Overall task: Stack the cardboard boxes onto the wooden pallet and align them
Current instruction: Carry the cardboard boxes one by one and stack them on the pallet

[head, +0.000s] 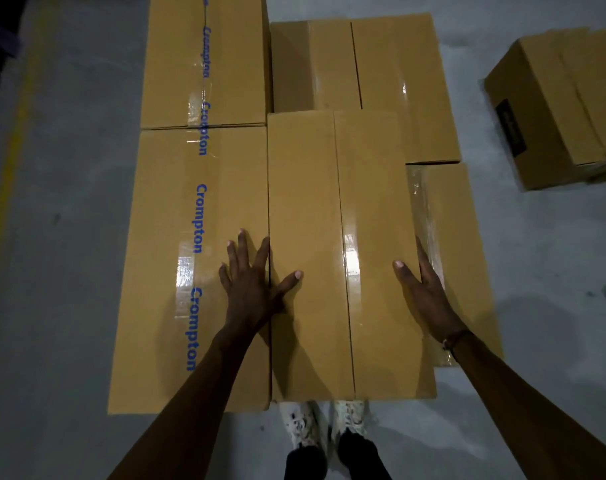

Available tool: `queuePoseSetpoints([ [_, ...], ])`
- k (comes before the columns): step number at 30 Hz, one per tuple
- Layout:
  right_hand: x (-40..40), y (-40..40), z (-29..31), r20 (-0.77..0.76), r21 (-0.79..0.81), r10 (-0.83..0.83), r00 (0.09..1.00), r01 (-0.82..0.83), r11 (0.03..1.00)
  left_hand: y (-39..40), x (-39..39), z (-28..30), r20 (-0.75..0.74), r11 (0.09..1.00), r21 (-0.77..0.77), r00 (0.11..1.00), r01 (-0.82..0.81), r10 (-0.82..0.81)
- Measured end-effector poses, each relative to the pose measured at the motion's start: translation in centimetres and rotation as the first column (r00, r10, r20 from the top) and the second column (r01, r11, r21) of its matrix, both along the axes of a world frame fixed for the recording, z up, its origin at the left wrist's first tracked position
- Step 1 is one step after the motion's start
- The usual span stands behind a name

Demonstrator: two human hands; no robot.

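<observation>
Below my face, the long plain brown cardboard box (346, 254) lies lengthwise away from me, its near end above my white shoes (324, 424). My left hand (251, 275) rests flat and spread across the seam on its left side: the thumb lies on this box's top, and the other fingers reach over onto the neighbouring brown cardboard box with blue Crompton lettering on its tape (194, 271). Those two boxes touch along their long edges. My right hand (424, 292) is pressed flat against the plain box's right edge, thumb on top, the fingers going down the side between it and a lower brown taped box (457, 254) just beside it. Neither hand is closed around anything; both are open, palms against cardboard.

Beyond the lettered box a second box with the same blue lettering (204, 60) sits end to end with it. Beyond the plain box lies another plain brown box (364, 81), touching its far end. One more brown box with a dark label (554, 109) stands well apart on the grey concrete floor (59, 202) to my right. I cannot see the pallet under the boxes.
</observation>
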State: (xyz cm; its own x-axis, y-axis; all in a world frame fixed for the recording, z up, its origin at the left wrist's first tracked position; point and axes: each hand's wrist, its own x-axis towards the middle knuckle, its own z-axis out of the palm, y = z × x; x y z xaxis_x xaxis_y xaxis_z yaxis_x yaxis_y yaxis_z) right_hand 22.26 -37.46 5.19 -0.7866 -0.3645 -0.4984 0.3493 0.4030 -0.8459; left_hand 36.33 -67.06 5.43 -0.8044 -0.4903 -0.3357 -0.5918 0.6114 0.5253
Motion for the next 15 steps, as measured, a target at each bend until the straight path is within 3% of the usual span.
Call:
queuePoseSetpoints([
  [15,0.6,-0.7,0.2,0.029,0.048,-0.005,1.000,0.004,0.999,0.9,1.1,-1.4,0.054,0.979,-0.148,0.989,0.141,-0.135],
])
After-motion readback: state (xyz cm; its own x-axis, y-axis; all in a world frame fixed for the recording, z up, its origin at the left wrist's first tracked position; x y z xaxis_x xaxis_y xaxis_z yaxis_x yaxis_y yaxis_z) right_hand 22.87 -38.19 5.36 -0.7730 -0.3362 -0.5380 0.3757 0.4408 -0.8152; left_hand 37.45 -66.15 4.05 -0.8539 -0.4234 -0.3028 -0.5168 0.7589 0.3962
